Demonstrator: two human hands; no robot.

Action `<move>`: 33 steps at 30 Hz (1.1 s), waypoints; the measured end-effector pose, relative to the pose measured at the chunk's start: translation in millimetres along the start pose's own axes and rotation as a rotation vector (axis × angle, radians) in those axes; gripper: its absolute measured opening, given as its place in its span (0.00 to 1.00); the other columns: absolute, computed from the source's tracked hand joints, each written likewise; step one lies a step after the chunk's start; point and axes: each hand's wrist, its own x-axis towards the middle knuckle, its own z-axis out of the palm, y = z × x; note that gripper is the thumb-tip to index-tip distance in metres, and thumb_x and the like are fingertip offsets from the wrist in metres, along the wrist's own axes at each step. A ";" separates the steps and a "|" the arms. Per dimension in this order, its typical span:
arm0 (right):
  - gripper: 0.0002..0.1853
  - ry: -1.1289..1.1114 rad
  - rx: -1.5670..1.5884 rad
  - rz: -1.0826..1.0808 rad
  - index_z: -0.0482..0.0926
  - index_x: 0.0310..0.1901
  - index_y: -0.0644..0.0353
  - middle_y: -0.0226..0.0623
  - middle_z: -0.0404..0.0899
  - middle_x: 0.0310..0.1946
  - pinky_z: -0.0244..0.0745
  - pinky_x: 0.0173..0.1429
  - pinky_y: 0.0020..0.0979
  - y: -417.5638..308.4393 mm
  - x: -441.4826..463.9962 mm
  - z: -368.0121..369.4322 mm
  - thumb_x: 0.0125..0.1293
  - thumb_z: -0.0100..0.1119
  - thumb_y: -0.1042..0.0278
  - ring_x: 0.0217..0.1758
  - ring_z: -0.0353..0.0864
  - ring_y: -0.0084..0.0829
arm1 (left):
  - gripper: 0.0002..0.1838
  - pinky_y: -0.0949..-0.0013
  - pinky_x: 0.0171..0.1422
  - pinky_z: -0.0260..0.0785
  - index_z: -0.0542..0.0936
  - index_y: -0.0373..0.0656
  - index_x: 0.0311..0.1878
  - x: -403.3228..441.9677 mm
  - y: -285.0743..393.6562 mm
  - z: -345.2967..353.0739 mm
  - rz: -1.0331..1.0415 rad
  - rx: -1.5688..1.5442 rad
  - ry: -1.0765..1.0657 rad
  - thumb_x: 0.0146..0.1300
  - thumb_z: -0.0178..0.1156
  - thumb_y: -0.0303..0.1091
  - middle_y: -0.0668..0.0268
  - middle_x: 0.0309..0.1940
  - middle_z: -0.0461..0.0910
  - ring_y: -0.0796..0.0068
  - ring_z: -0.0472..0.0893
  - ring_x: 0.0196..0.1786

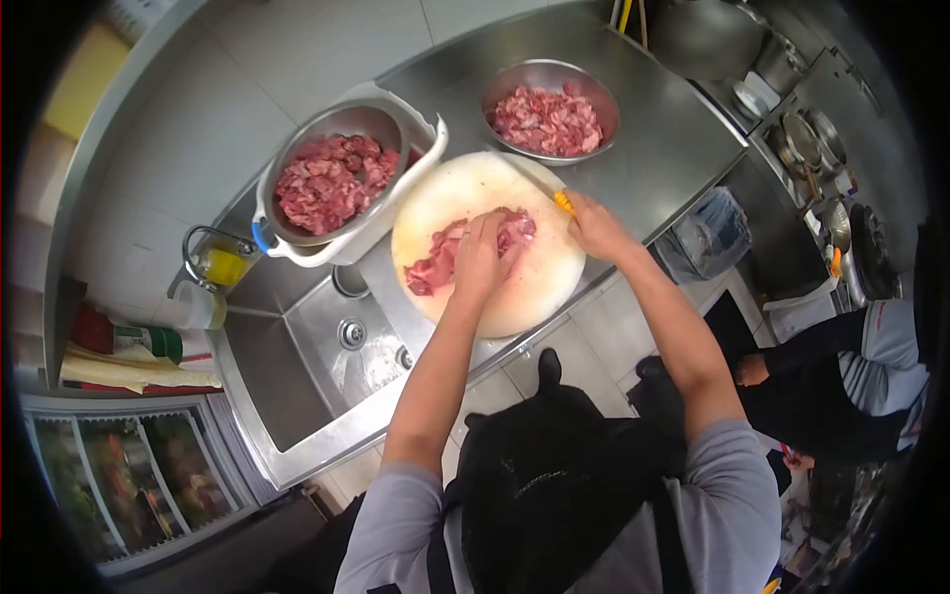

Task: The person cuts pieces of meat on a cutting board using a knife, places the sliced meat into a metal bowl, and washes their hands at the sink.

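A round white cutting board (539,282) lies on the steel counter, with a long piece of raw meat (430,272) across its middle. My left hand (482,259) is on the meat, its fingers and thumb spread over and holding it. At the board's right edge, my right hand (597,226) is closed round the yellow handle of a knife (563,202). The blade points away from me along the board's upper right rim, apart from the meat, and is hard to make out.
A steel bowl of cut meat (336,183) sits in a white tub (435,148) at the left. Another steel bowl (551,111) of meat pieces stands behind the board. A sink (297,366) lies front left. A co-worker (841,376) stands at the right near pans.
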 end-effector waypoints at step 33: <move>0.20 0.044 0.130 0.330 0.72 0.54 0.64 0.63 0.86 0.41 0.77 0.48 0.61 -94.1 -144.2 -22.1 0.84 0.60 0.51 0.46 0.85 0.69 | 0.49 0.45 0.78 0.70 0.65 0.38 0.80 10.7 -39.5 -5.0 0.027 -0.279 -0.304 0.61 0.82 0.39 0.48 0.74 0.74 0.45 0.78 0.74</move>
